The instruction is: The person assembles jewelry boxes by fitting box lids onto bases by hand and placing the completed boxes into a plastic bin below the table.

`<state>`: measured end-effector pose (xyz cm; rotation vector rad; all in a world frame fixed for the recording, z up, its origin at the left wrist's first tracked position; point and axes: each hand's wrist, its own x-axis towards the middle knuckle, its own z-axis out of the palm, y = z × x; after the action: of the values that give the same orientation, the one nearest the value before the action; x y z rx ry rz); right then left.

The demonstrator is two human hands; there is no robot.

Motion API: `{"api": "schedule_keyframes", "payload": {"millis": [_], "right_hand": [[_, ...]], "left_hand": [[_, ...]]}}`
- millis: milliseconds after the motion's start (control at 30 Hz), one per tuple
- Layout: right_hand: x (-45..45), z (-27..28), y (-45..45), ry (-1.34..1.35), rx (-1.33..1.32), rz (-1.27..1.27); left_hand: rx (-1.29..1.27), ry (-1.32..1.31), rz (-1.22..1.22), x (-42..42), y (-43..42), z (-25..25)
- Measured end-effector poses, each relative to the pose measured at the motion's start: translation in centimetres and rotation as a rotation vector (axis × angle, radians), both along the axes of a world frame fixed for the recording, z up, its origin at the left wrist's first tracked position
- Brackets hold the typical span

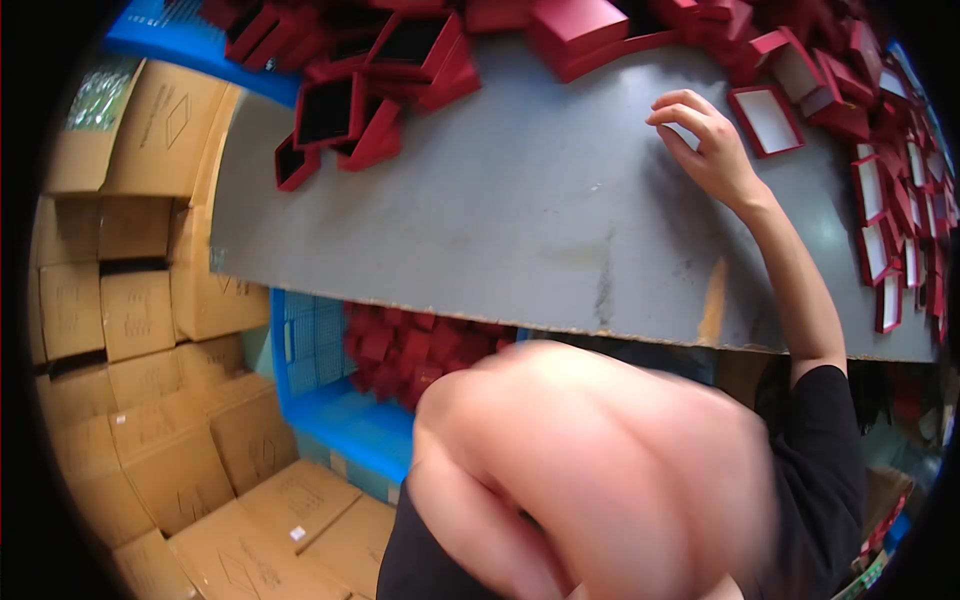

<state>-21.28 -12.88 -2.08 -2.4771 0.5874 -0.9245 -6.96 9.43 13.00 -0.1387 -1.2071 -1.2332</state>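
Observation:
My right hand (pixel 706 145) hovers at or just above the grey table, its fingers loosely curved, with a gap between thumb and forefinger and nothing in it. Nearest to it, on its right, lies an open red box part (pixel 767 120) with a white inside. A large, blurred stretch of bare skin (pixel 600 460) close to the camera fills the bottom middle, seemingly a bent limb. My left hand cannot be seen. Red boxes with black insides (pixel 330 108) are heaped at the table's far left.
The grey table (pixel 480 220) has a worn front edge. More red boxes (pixel 580 30) are piled along its back and right side. Below the edge, a blue crate (pixel 300 390) holds small red pieces (pixel 420 345). Brown cartons (pixel 150 430) are stacked on the left.

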Motion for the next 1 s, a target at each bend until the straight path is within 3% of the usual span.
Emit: {"api": "schedule_keyframes", "payload": {"millis": [67,133,167,200,267,367,467,633,733,767,867,900,967,1000], "right_hand": [[-1.6,1.1,-1.2,0.032,-0.146,-0.171],[-4.5,1.2,-2.8,0.075,-0.227,-0.345],[-6.6,0.7,-3.9,0.098,-0.259,-0.456],[-8.9,0.0,-4.5,0.120,-0.247,-0.579],[-12.1,-0.5,-5.6,0.179,-0.158,-0.720],[-14.6,-2.0,-6.1,0.149,0.114,-0.600],[-16.3,-4.9,-8.5,-0.064,0.307,-0.682],[-15.7,-4.2,-11.5,0.301,0.159,-0.875],[-15.6,-2.6,-10.4,0.250,0.173,-0.833],[-15.6,-2.0,-9.2,0.206,0.167,-0.850],[-15.2,0.2,-4.2,0.213,0.214,-0.863],[-15.5,0.4,-3.1,0.213,0.371,-0.844],[-15.5,1.8,-0.5,0.336,0.437,-0.844],[-15.5,2.3,0.8,0.238,0.453,-0.771]], "left_hand": [[0.049,-0.147,0.357,5.0,0.4,-2.0],[0.201,-0.489,1.091,13.0,2.1,-5.3],[0.396,-0.563,1.487,18.0,2.8,-8.1],[0.551,-0.575,1.727,23.2,3.2,-10.4],[0.673,-1.020,2.016,33.5,5.6,-14.4],[0.519,-1.620,1.978,42.2,6.9,-17.3],[1.009,-1.384,1.718,44.3,5.8,-18.1],[0.814,-1.378,1.842,42.3,2.5,-17.7],[0.855,-1.770,1.653,44.3,1.7,-17.0],[0.769,-1.807,1.747,44.0,1.8,-17.0],[0.524,-1.705,1.800,42.9,3.3,-17.5],[0.546,-1.626,1.794,41.2,4.1,-17.3],[0.586,-1.541,1.736,38.6,6.1,-17.0],[0.628,-1.451,1.728,36.7,7.3,-16.8]]}}
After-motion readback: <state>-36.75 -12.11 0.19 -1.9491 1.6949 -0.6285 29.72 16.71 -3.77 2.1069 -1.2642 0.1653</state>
